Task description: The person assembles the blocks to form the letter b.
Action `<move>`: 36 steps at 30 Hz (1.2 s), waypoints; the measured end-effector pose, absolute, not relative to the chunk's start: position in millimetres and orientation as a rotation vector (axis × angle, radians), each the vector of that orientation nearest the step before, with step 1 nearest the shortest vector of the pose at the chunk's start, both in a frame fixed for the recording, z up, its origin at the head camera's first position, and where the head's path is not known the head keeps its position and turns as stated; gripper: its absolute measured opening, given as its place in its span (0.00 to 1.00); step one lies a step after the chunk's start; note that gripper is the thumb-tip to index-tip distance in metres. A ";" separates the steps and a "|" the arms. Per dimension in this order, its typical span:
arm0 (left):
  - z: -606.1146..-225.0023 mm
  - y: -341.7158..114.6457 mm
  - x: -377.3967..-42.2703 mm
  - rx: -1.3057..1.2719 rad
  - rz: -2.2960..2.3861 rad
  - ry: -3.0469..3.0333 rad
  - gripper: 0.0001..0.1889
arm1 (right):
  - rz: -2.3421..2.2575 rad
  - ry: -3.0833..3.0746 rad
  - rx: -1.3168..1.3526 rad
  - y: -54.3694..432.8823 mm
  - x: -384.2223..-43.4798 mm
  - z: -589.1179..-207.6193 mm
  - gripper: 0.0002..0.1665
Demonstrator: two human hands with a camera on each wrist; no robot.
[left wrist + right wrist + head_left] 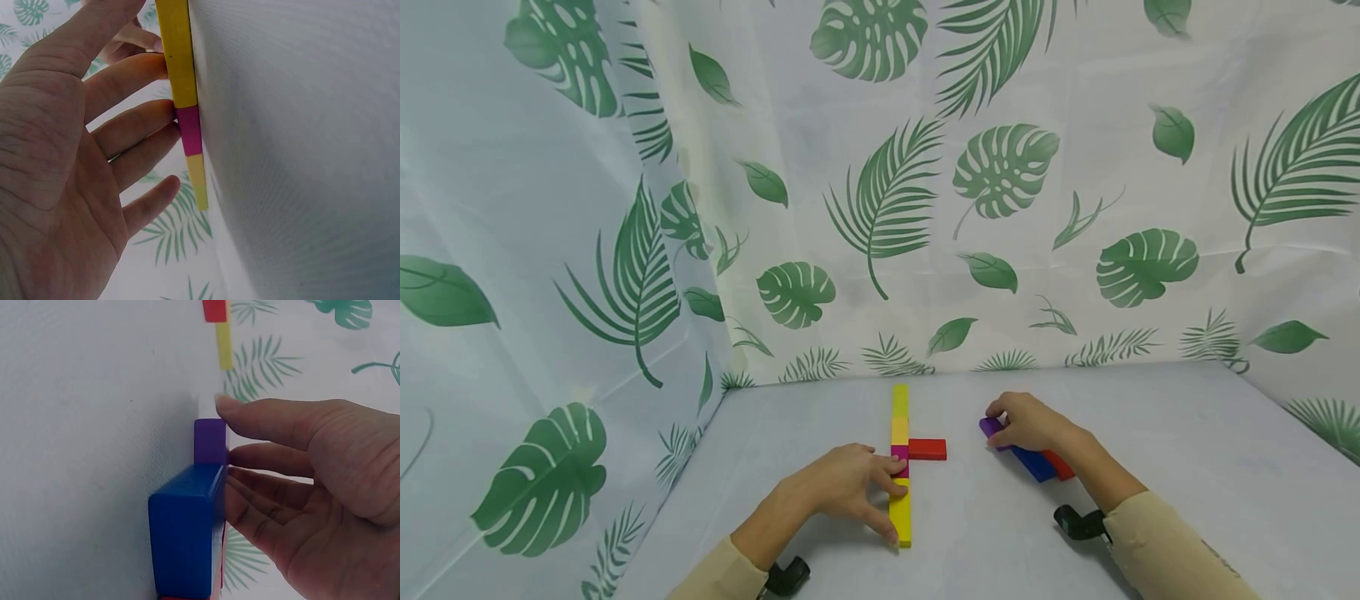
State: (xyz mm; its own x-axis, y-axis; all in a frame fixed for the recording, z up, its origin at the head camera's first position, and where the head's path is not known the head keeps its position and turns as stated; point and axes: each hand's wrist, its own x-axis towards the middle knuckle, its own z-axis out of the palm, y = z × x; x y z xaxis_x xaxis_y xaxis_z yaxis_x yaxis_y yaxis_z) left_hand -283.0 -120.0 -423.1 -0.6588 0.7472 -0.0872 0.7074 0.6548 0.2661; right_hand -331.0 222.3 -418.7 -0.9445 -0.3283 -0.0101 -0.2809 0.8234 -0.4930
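Observation:
A straight row of blocks lies on the table: a yellow block (901, 523) nearest, then a magenta block (190, 130), then light yellow ones (900, 408) at the far end. My left hand (850, 483) is at the row's left side, fingers spread, thumb by the near yellow block's end and fingertips touching the yellow and magenta blocks. To the right, my right hand (1028, 423) pinches a purple block (210, 441) between thumb and fingers. A blue block (181, 544) adjoins the purple one, with a red block (1062, 467) beside it, partly hidden by the wrist.
Another red block (927, 449) sticks out to the right from the row, against its side. The pale table (820, 408) ends at a leaf-printed curtain (880, 317) behind, and more of this cloth hangs at the left and right.

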 end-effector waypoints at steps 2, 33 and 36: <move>-423.4 -119.9 -283.1 1.190 0.313 2.683 0.35 | -0.763 2.903 -0.507 222.2 -330.9 -419.2 0.32; -423.3 -120.1 -282.1 1.177 0.325 2.691 0.35 | -0.765 2.933 -0.681 214.1 -330.5 -421.1 0.24; -422.9 -119.9 -281.9 1.172 0.326 2.690 0.35 | -0.769 2.931 -0.703 213.6 -330.0 -419.3 0.25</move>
